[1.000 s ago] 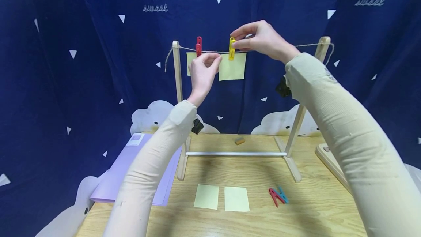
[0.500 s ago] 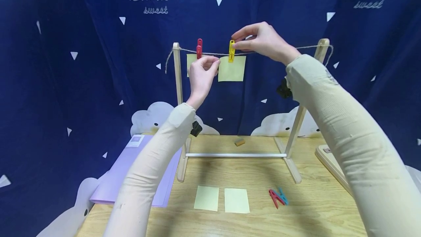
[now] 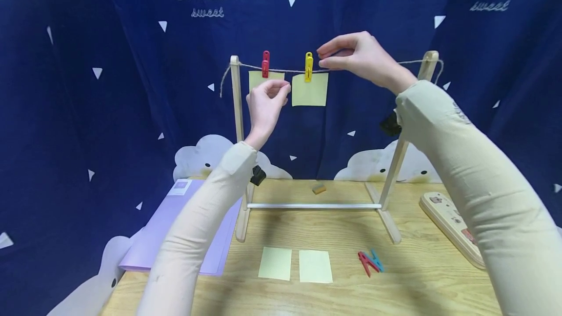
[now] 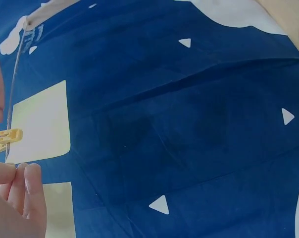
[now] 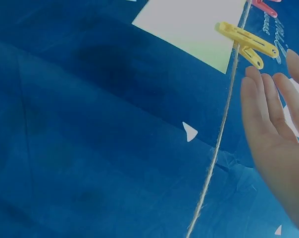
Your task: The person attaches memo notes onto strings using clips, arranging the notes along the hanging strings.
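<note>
A yellow clothespin [image 3: 309, 67] clips a pale yellow sticky note [image 3: 310, 92] to a twine line [image 3: 290, 70]. My right hand [image 3: 362, 57] is just right of that clothespin, holding nothing; thumb and fingertips stand apart in the right wrist view. At the note's left edge is my left hand [image 3: 267, 104], its fingers loosely bent and bare. In the left wrist view its fingertips [image 4: 33, 171] lie close to the note's corner. Behind this hand a red clothespin [image 3: 265, 65] holds another sticky note [image 3: 255, 81], partly hidden.
The wooden stand [image 3: 237, 101] carries the line. Two sticky notes [image 3: 275, 263] lie on the table, with a red clothespin [image 3: 368, 264] and a blue clothespin [image 3: 375, 260] to their right. A purple folder [image 3: 175, 228], a small tan block [image 3: 319, 188] and a pencil case [image 3: 452, 228] lie around.
My right hand has let go of the yellow clothespin and moved right. My left hand has drawn slightly left and down from the note. The note stays clipped on the line.
</note>
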Action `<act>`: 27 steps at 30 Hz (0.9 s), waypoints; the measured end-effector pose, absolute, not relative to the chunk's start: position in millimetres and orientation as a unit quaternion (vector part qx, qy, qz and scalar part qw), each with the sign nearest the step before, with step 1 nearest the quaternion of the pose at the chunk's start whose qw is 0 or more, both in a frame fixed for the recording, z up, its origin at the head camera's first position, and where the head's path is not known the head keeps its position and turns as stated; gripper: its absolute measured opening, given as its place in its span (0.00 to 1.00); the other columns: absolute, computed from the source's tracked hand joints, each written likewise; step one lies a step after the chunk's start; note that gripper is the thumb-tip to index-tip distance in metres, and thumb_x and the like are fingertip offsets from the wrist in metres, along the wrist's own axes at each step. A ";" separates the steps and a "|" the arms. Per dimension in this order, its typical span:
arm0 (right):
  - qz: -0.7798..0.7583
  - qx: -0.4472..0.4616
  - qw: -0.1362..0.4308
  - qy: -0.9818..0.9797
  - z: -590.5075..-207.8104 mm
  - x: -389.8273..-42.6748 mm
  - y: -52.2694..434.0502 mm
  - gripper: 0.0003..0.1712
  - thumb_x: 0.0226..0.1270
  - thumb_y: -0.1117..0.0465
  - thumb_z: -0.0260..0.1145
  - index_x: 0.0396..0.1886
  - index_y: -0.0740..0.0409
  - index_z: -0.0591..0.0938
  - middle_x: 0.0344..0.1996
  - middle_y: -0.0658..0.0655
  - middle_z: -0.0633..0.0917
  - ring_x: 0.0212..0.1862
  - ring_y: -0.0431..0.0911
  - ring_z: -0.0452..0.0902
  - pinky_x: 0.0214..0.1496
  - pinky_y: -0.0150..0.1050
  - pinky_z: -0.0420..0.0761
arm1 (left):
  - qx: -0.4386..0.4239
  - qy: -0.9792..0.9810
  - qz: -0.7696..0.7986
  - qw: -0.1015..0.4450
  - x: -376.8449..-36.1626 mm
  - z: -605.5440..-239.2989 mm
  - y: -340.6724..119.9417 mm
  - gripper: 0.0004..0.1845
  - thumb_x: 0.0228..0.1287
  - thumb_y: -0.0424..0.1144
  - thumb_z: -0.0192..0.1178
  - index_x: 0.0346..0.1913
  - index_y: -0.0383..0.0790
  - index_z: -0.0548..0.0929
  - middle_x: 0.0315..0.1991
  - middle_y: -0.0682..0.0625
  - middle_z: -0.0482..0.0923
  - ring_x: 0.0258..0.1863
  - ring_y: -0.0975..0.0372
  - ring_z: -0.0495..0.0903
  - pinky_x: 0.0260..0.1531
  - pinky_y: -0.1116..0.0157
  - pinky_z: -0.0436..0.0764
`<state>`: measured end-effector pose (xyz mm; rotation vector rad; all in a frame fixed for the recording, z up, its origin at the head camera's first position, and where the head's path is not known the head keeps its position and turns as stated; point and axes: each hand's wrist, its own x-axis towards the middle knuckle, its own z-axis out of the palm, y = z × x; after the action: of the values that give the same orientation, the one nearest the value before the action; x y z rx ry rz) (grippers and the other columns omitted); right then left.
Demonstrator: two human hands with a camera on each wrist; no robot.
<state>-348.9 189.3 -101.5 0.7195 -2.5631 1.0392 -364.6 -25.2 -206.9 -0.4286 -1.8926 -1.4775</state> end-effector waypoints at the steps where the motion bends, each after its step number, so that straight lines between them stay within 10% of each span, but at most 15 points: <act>1: 0.360 0.252 0.142 -0.887 -103.6 -347.1 192.3 0.26 0.67 0.49 0.67 0.61 0.56 0.80 0.61 0.58 0.81 0.51 0.38 0.82 0.68 0.42 0.77 | -0.165 -0.730 -0.567 0.343 -363.6 -208.6 -26.3 0.09 0.66 0.38 0.64 0.43 0.36 0.89 0.39 0.43 0.90 0.35 0.53 0.90 0.34 0.72 0.86; 7: 0.376 0.250 0.119 -0.885 -122.2 -337.0 213.4 0.26 0.66 0.48 0.68 0.60 0.55 0.80 0.61 0.57 0.82 0.50 0.35 0.83 0.68 0.43 0.76 | -0.172 -0.738 -0.562 0.331 -356.8 -225.7 -32.3 0.09 0.66 0.38 0.65 0.43 0.36 0.89 0.39 0.43 0.90 0.34 0.53 0.90 0.35 0.70 0.87; 15: 0.378 0.240 0.097 -0.889 -170.4 -325.1 244.2 0.24 0.66 0.49 0.69 0.58 0.54 0.82 0.53 0.47 0.86 0.47 0.30 0.84 0.52 0.20 0.79 | -0.181 -0.754 -0.557 0.297 -349.8 -261.0 -40.4 0.08 0.64 0.37 0.67 0.41 0.36 0.89 0.36 0.42 0.90 0.32 0.55 0.89 0.35 0.70 0.87; 27: 0.418 0.244 0.033 -0.874 -280.2 -309.9 283.5 0.17 0.67 0.57 0.68 0.53 0.59 0.84 0.46 0.37 0.87 0.44 0.30 0.85 0.47 0.24 0.81 | -0.173 -0.774 -0.572 0.210 -340.6 -326.9 -52.1 0.08 0.61 0.34 0.68 0.40 0.32 0.88 0.35 0.37 0.88 0.23 0.74 0.80 0.28 0.78 0.80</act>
<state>-309.9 283.5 -280.2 0.7513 -2.6909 1.2857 -340.6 -52.1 -326.9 -0.4821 -2.1508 -1.5907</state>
